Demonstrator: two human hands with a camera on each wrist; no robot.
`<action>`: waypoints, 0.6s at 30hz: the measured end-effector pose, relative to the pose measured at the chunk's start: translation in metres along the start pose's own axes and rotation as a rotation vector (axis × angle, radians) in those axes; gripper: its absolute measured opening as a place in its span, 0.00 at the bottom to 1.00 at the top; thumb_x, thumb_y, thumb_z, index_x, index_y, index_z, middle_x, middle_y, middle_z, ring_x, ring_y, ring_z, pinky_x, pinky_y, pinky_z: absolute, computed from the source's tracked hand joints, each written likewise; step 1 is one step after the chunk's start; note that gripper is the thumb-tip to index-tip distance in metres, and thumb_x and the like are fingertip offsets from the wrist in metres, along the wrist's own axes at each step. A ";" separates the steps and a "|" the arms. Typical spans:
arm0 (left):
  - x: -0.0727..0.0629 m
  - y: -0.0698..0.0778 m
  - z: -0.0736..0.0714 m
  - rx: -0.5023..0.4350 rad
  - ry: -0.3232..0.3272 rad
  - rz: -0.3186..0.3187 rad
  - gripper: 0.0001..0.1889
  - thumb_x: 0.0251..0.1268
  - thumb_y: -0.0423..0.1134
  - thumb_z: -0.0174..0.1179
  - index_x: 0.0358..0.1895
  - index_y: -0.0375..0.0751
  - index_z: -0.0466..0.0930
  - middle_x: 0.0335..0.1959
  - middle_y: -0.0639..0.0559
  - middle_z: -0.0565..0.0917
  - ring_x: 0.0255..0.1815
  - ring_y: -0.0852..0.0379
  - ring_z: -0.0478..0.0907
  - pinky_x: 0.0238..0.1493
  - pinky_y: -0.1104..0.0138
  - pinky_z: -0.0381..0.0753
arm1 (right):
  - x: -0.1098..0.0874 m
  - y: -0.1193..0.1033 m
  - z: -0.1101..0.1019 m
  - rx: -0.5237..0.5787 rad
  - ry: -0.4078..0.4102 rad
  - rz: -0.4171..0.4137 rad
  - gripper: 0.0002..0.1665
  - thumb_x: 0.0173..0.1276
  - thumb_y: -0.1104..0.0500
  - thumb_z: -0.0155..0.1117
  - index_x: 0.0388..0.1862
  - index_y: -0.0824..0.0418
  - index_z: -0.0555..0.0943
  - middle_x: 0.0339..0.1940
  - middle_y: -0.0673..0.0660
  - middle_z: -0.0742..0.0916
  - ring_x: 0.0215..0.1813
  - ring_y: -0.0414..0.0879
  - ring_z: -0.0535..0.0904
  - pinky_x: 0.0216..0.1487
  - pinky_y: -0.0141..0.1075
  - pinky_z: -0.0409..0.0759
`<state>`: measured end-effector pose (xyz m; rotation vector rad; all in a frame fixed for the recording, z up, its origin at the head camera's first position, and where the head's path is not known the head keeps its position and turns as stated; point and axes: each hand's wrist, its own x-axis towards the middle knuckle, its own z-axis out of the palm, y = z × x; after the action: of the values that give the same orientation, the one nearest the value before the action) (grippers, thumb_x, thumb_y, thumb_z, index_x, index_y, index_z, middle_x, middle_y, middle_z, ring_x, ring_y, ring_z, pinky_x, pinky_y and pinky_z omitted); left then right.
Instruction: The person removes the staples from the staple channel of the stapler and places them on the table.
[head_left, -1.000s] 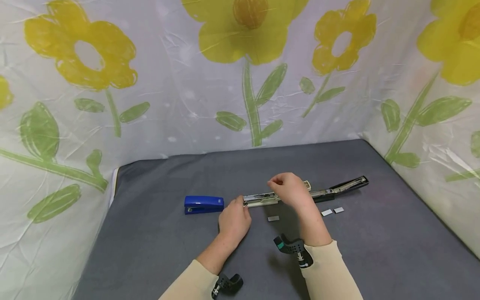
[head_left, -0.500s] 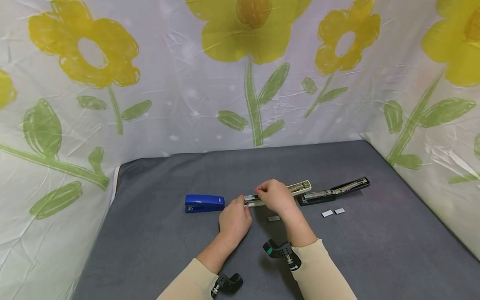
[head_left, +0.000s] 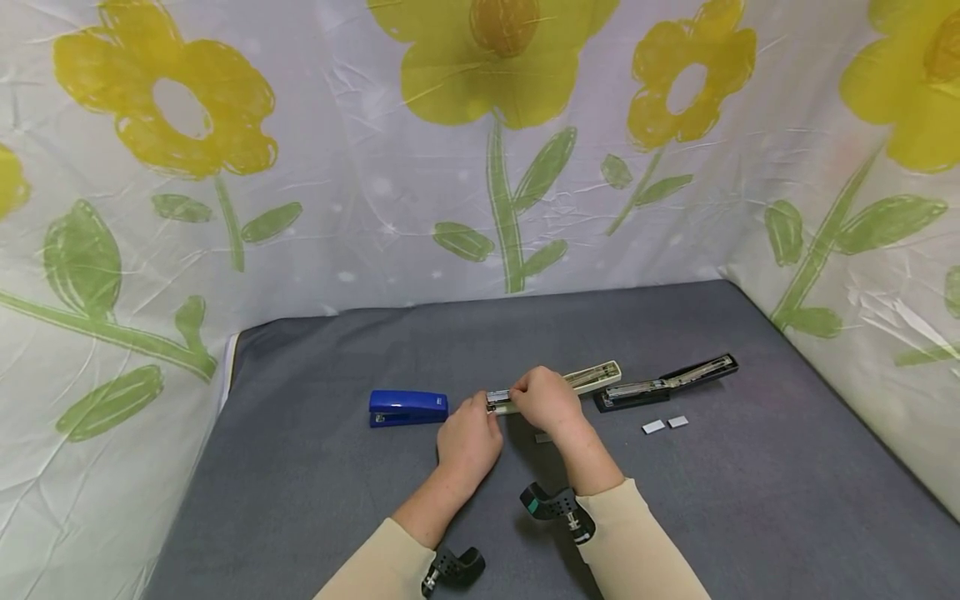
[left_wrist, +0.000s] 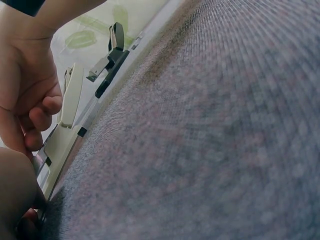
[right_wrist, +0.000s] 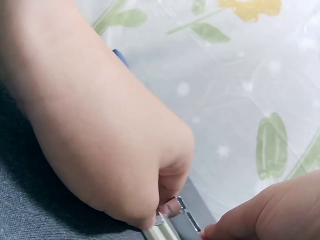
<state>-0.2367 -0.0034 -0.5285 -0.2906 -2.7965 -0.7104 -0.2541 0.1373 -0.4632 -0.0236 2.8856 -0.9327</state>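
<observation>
An opened cream stapler (head_left: pixel 592 377) lies on the table, its upper arm swung back to the right and its metal rail exposed. My left hand (head_left: pixel 470 437) grips its left end, thumb and fingers on the base (right_wrist: pixel 162 230). Over the rail, my right hand (head_left: pixel 550 402) has its fingertips right at the metal, with the other fingers curled, as the left wrist view shows. I cannot tell whether those fingertips pinch anything. Beneath the right hand, a small silvery strip like staples (head_left: pixel 542 438) is partly covered.
To the left of my left hand stands a blue stapler (head_left: pixel 408 408). An opened black stapler (head_left: pixel 667 383) lies to the right, with two small silvery strips (head_left: pixel 653 427) in front of it. A flowered sheet (head_left: pixel 360 208) hangs behind the grey table (head_left: pixel 300 500).
My right hand has come left and down from above the stapler's middle to its rail, uncovering the upper arm. My left hand keeps its place on the stapler's left end.
</observation>
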 end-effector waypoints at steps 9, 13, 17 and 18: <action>-0.001 -0.001 0.002 0.002 0.002 0.001 0.12 0.68 0.36 0.66 0.49 0.32 0.82 0.33 0.42 0.84 0.30 0.42 0.85 0.27 0.50 0.81 | 0.000 0.000 0.001 0.053 0.012 0.020 0.11 0.74 0.59 0.64 0.38 0.60 0.92 0.18 0.49 0.83 0.19 0.44 0.70 0.23 0.36 0.67; 0.000 -0.001 0.002 0.005 0.008 0.007 0.12 0.68 0.36 0.66 0.49 0.33 0.82 0.33 0.42 0.84 0.30 0.43 0.84 0.27 0.51 0.81 | 0.000 0.000 0.001 0.111 0.038 0.021 0.11 0.72 0.57 0.67 0.35 0.60 0.92 0.25 0.50 0.87 0.22 0.44 0.73 0.24 0.37 0.69; 0.000 -0.002 0.001 0.007 0.000 0.000 0.12 0.68 0.36 0.66 0.50 0.34 0.83 0.35 0.42 0.85 0.32 0.43 0.85 0.29 0.50 0.82 | 0.000 0.000 0.003 0.189 0.066 0.015 0.11 0.70 0.55 0.71 0.32 0.60 0.91 0.28 0.51 0.88 0.24 0.45 0.75 0.26 0.37 0.71; 0.000 -0.001 0.001 0.008 -0.005 -0.003 0.13 0.68 0.37 0.66 0.51 0.34 0.83 0.36 0.42 0.85 0.33 0.43 0.85 0.30 0.50 0.82 | -0.001 0.000 0.003 0.203 0.072 0.014 0.11 0.70 0.55 0.71 0.31 0.60 0.91 0.28 0.51 0.88 0.23 0.45 0.75 0.25 0.37 0.72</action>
<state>-0.2375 -0.0041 -0.5297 -0.2873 -2.8042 -0.7000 -0.2531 0.1355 -0.4659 0.0476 2.8353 -1.2427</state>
